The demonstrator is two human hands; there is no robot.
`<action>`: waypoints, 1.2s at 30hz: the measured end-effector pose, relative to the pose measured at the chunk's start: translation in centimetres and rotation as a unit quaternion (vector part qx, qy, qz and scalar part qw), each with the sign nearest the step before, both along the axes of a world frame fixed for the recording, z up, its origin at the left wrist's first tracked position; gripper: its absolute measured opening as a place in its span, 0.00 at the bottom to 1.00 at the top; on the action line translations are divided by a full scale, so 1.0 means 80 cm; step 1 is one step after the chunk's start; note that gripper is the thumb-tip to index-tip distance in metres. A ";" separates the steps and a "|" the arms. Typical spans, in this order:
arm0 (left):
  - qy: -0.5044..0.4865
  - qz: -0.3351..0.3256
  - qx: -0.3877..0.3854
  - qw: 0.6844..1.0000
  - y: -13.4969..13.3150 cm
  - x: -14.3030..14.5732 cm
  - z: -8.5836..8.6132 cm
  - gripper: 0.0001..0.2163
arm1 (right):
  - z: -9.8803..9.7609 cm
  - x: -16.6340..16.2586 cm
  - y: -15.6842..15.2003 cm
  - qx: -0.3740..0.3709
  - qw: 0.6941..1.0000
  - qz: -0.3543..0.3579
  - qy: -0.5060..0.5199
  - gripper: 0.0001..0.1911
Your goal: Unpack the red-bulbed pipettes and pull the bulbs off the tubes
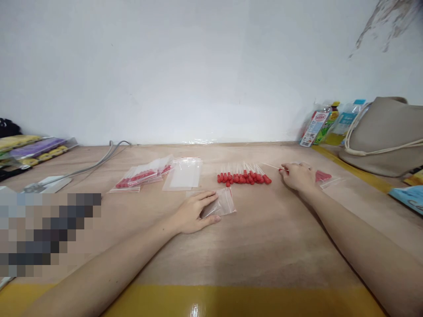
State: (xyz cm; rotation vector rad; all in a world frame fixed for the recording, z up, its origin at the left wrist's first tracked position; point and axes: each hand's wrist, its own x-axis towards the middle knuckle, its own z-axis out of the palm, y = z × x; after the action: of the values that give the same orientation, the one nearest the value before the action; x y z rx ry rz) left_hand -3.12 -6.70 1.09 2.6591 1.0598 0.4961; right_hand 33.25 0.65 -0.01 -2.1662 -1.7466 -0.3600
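My left hand rests on the table with thumb and fingers apart, lying over part of a clear zip bag. My right hand has its fingertips closed on the red end of a red-tipped white stick, whose thin shaft points left. Between the hands lies a row of similar red-tipped sticks, heads toward me. Just right of my right hand, and partly hidden by it, is a clear bag with red tips inside.
Filled bags of red-tipped sticks are piled on the left, beside flat bags with white inserts. A grey cable crosses the far left. Drink containers and a beige bag stand at the back right.
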 end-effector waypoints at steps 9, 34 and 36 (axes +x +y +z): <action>-0.008 -0.004 -0.002 1.000 0.000 -0.001 0.000 0.28 | 0.019 -0.016 0.003 -0.060 0.987 0.010 0.149 0.16; 0.024 0.008 -0.003 1.000 0.000 0.001 0.002 0.30 | 0.036 -0.141 -0.071 0.110 0.881 0.384 0.253 0.12; 0.022 0.010 -0.004 1.000 -0.001 0.000 0.001 0.30 | 0.030 -0.172 -0.095 0.067 0.838 0.514 0.173 0.11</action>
State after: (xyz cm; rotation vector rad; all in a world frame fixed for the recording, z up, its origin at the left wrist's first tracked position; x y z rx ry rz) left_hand -3.09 -6.76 1.16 2.6667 1.1003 0.4392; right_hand 19.46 -6.94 2.36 -0.8569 -2.2345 0.1812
